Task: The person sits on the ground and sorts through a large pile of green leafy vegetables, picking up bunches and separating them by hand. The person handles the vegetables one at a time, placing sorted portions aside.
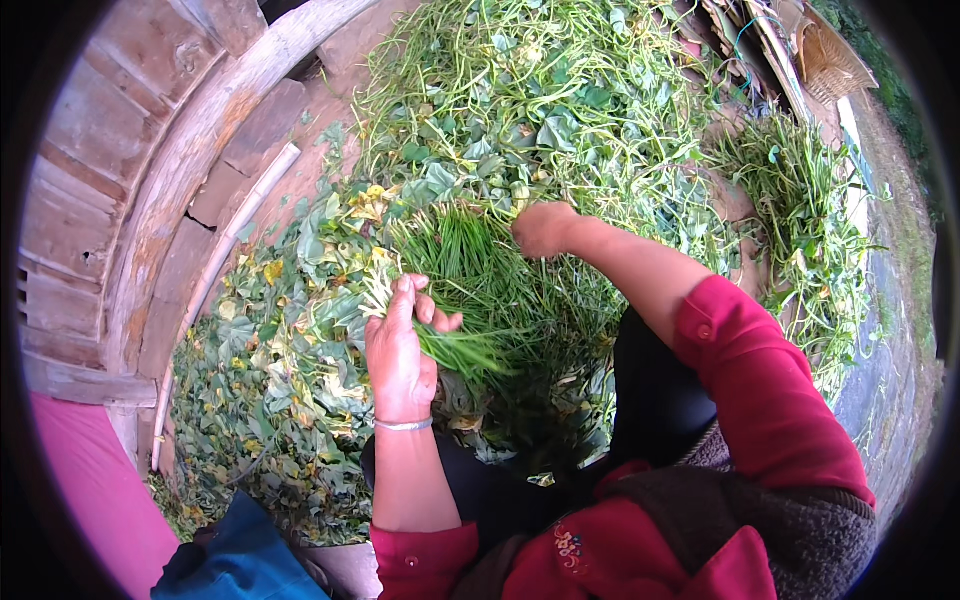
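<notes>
My left hand (409, 334) is closed around a bunch of thin green stalks (469, 349); their pale ends poke out above the thumb and the blurred green tips trail to the right. To the right and higher up, my right hand (544, 230) is over the far edge of a heap of grass-like green leaves (465, 247). Its fingers are bent and face away from the camera, so whether they hold anything is hidden. Broad cut leaves and vines (330, 375) lie around and under the heap.
A large mound of vines (570, 97) spreads beyond my hands. A pale pole (240, 217) and a wooden wall (112, 150) stand at the left. A woven basket (825, 64) is at the upper right. Blue cloth (240, 555) shows at the lower left.
</notes>
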Available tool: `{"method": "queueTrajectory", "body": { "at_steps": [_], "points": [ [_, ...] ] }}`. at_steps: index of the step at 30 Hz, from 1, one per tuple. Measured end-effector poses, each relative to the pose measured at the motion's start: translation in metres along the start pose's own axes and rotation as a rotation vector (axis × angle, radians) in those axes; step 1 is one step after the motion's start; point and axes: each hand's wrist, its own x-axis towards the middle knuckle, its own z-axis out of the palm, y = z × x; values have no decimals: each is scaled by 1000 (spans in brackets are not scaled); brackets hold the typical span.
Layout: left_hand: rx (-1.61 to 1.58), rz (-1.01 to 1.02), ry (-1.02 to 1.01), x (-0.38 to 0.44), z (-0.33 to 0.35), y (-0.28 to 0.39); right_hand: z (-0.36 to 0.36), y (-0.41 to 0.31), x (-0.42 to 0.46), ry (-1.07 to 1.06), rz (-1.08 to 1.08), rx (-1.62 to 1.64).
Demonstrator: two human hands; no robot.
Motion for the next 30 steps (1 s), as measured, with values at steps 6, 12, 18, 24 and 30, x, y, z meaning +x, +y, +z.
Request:
{"method": "queueTrajectory", "body": {
  "at_steps": [6,12,18,24,30],
  "points": [
    [131,-83,-90,-8,-2,0,11,11,59,371,220,461],
    [121,-138,-50,-3,3,-2,47,11,117,344,373,681],
    [104,-127,-53,0,0,1,52,9,127,321,430,890],
    [102,-88,-17,0,-5,4,8,-17,84,378,273,1487],
    [104,-34,-10,-2,0,3,-38,-18,36,338,41,1645]
  ]
}}
